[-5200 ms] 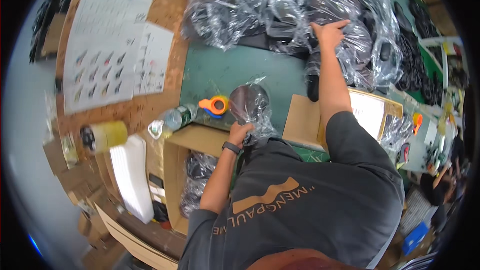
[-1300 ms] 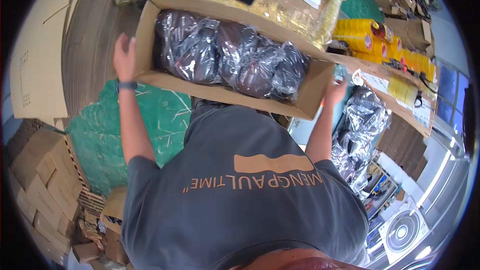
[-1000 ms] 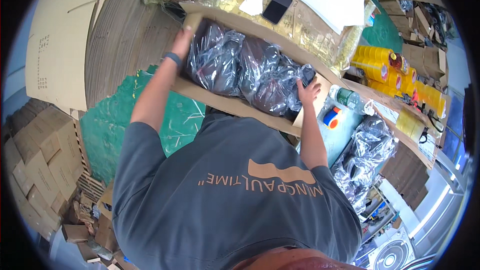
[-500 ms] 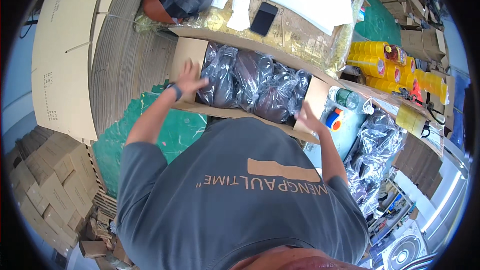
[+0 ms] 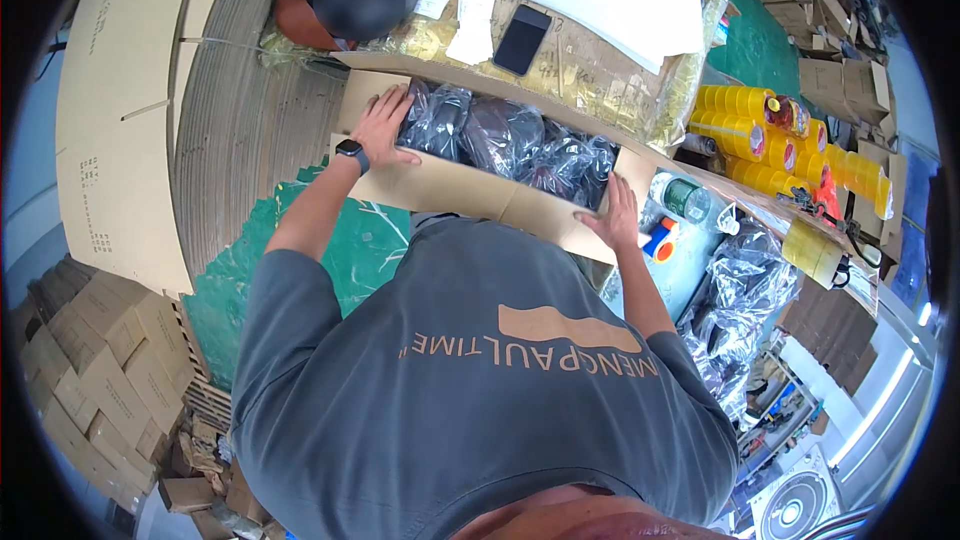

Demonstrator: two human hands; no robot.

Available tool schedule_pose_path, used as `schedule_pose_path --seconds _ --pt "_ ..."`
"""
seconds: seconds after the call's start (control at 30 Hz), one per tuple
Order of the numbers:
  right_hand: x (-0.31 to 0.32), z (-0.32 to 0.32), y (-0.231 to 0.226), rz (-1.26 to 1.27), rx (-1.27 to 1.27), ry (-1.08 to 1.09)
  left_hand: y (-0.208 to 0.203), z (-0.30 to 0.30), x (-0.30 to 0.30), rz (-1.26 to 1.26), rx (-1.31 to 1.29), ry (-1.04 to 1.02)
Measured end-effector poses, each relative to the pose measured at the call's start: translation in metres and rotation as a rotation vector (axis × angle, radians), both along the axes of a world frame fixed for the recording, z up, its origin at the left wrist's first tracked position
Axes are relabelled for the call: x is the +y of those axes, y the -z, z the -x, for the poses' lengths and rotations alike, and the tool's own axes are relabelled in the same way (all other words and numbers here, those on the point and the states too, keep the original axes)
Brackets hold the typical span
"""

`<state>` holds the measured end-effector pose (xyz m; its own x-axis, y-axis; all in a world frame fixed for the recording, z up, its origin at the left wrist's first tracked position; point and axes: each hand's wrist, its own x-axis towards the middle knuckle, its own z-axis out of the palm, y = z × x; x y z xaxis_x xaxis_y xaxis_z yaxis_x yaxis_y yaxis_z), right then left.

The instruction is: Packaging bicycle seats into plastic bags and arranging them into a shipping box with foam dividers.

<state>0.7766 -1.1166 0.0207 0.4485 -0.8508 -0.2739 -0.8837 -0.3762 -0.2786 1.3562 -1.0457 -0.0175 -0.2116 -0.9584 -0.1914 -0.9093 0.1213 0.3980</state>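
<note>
A long cardboard box (image 5: pixel 470 185) stands in front of me, holding several dark, rounded items wrapped in clear plastic (image 5: pixel 505 135). Its near long flap lies folded inward, covering the items' near side. My left hand (image 5: pixel 382 128) presses on the box's left end flap, fingers stretched out, thumb on the near flap. At the other end, my right hand (image 5: pixel 615 215) rests on the right end flap with fingers extended and its thumb on the near flap. Neither hand grips anything.
A phone (image 5: pixel 522 40), paper slips (image 5: pixel 472 25) and a dark and brown bundle (image 5: pixel 350 2) lie on the far taped cardboard. Flattened cartons (image 5: pixel 235 90) stack at left. Right are a plastic bottle (image 5: pixel 683 198), an orange-and-blue tape dispenser (image 5: pixel 660 238), yellow tape rolls (image 5: pixel 740 135) and bagged items (image 5: pixel 735 290).
The near long flap has folded inward over the items. My left hand has moved up onto the left end flap, and my right hand has shifted onto the right end of the box.
</note>
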Motion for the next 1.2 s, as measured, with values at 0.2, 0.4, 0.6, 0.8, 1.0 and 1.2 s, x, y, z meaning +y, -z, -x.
schedule_pose_path --seconds 0.2,0.4,0.6,0.8,1.0,1.2 --pt "0.018 -0.057 0.049 0.138 0.003 0.045 0.025 0.025 0.000 -0.033 -0.026 -0.157" --pt "0.004 -0.142 0.075 0.131 0.103 0.061 0.056 0.093 -0.020 0.075 -0.222 -0.460" --pt "-0.004 -0.150 0.097 0.044 0.214 -0.007 0.077 0.100 -0.026 0.036 -0.310 -0.550" --pt "0.000 -0.154 0.110 0.008 0.312 0.003 0.099 0.103 -0.018 -0.051 -0.404 -0.480" --pt "-0.004 -0.150 0.104 0.075 0.221 0.032 0.099 0.103 -0.024 0.019 -0.411 -0.477" --pt "-0.014 -0.157 0.034 0.170 -0.363 -0.076 0.087 0.109 0.000 0.169 -0.307 -0.520"
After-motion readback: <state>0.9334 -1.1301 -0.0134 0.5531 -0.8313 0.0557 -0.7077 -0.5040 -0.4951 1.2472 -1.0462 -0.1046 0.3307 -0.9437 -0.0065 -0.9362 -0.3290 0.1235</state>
